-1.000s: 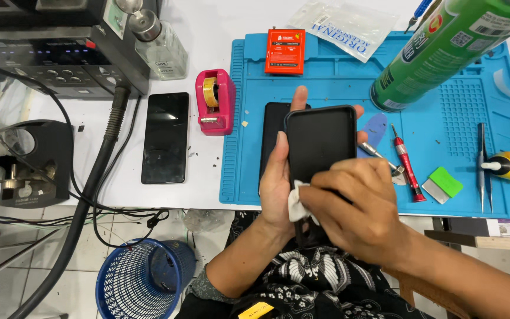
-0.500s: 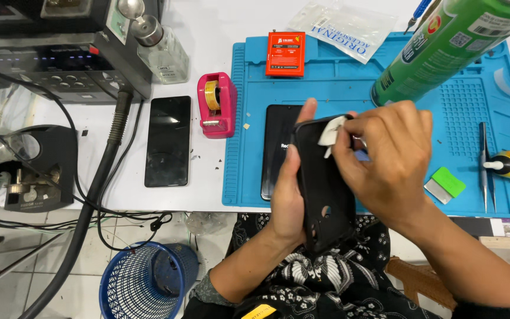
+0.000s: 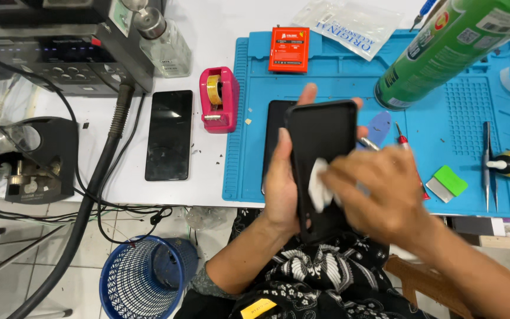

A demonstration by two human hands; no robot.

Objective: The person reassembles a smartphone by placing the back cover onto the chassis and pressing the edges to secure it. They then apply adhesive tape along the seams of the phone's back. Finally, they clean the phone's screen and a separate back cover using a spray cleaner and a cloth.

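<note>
Our left hand (image 3: 281, 189) clamps the black phone (image 3: 321, 159) upright, long axis away from us; our right hand (image 3: 379, 198), blurred, apparently pinches a white wipe (image 3: 319, 188) against it.

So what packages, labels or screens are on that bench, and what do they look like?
Orange box: small flat rectangle at the blue mat's top edge.
Clear plastic bag: printed, beyond the mat.
Green can: labelled, upper right.
Dark phone screen: flat on the white table, left.

Three phones (image 3: 168, 134) (image 3: 320, 165) (image 3: 274, 127) — perhaps two tweezers (image 3: 489, 165) — one tape dispenser (image 3: 220, 99)
</note>
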